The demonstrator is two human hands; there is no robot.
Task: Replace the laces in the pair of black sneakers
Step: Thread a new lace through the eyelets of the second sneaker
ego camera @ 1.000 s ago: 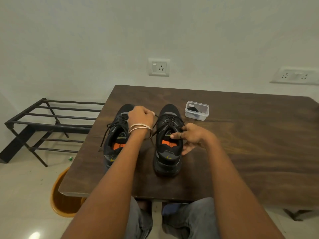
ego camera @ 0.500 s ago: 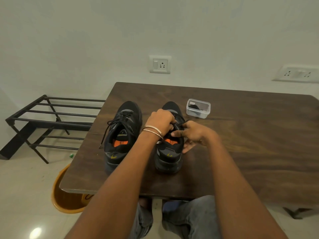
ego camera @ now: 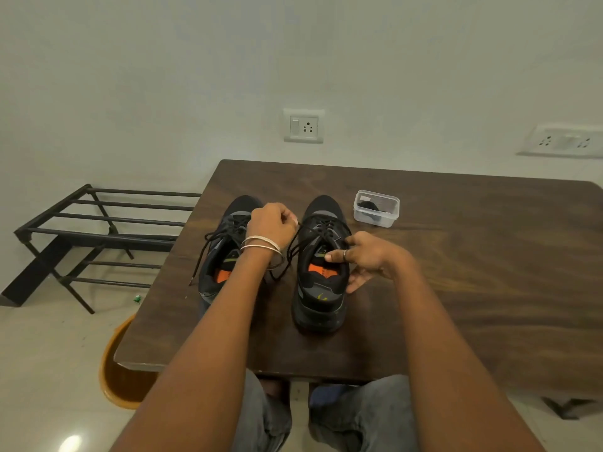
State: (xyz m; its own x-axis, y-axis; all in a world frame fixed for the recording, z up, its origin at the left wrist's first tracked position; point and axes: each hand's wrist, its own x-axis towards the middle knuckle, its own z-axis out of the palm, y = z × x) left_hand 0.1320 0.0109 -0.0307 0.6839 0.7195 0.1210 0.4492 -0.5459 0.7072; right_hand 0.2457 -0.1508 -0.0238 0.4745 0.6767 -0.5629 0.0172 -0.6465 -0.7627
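The left hand (ego camera: 272,225) is closed in a fist, pinching one end of the lace (ego camera: 295,244) of the right shoe (ego camera: 321,272) and holding it up and to the left, over the gap between the two shoes. The right hand (ego camera: 362,259) rests against the same shoe, thumb and first finger at the tongue and collar, the other fingers loosely spread down its outer side; it steadies the shoe and grips nothing else that I can see. The lace runs taut from the fist to the upper eyelets, then hangs in a loop toward the surface (ego camera: 473,288).

Both shoes stand upright, heels toward the person, toes toward the wall, long axes running straight away. The left shoe (ego camera: 225,252) sits just beside, partly behind the left wrist, its lace loose and trailing off its left side. The step in hand looks like unlacing the right shoe: the next pull should go up and leftward, away from the eyelets, and the left hand is placed for it.

A clear box (ego camera: 376,208) with something dark inside stands beyond the right shoe, nearer the right hand; whether it holds the new laces I cannot tell
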